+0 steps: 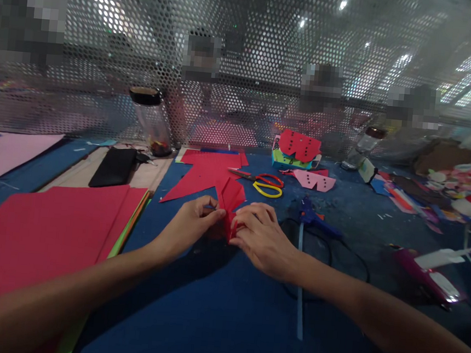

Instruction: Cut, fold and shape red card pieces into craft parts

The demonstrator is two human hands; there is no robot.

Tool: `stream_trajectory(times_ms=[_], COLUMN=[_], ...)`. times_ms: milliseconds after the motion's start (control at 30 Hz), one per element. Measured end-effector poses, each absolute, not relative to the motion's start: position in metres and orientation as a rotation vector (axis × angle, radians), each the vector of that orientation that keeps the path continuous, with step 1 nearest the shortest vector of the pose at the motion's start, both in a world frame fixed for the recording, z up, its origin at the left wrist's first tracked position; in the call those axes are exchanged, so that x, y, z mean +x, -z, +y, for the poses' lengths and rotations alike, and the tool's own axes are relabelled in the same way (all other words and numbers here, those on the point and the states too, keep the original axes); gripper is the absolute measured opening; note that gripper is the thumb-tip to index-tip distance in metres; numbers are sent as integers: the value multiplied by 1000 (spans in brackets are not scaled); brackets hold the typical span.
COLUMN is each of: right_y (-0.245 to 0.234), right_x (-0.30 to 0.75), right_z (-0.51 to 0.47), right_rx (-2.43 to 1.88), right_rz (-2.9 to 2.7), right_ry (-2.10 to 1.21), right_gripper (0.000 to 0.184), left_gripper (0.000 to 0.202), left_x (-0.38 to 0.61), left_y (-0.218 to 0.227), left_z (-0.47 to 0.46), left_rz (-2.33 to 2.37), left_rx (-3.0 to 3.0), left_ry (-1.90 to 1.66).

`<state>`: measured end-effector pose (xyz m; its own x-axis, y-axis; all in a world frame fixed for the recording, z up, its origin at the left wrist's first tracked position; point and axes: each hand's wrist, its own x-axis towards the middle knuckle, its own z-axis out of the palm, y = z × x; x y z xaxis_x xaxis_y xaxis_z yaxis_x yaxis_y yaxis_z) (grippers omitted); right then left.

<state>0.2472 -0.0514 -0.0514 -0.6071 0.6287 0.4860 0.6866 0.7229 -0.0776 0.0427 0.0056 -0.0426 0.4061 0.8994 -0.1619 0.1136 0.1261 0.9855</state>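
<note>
Together left hand (pixel 193 217) and right hand (pixel 257 234) pinch the folded red paper (pixel 230 201), pointing upward and away.

- The head view looks forward and down from the near edge of the blue table (pixel 222 329), close above it.
- It faces the perforated screen (pixel 107 39) along the far edge.

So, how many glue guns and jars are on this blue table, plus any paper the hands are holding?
Glue guns: 2
Jars: 2
Folded red paper, held: 1
Total: 5
</note>
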Motion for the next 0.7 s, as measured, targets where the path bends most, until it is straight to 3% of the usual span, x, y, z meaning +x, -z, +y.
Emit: stream_trajectory(times_ms=[233,700], right_y=[51,50], right_x=[246,244], right_z=[-52,-54], right_rx=[-1020,-1169], right_rz=[-2377,-2344], right_ry=[134,152], right_gripper=[17,19], left_gripper=[33,27], left_x=[41,42], left_y=[46,46], left_z=[6,3], left_rz=[947,906], left_rx=[1355,1369], left_ry=[-780,-782])
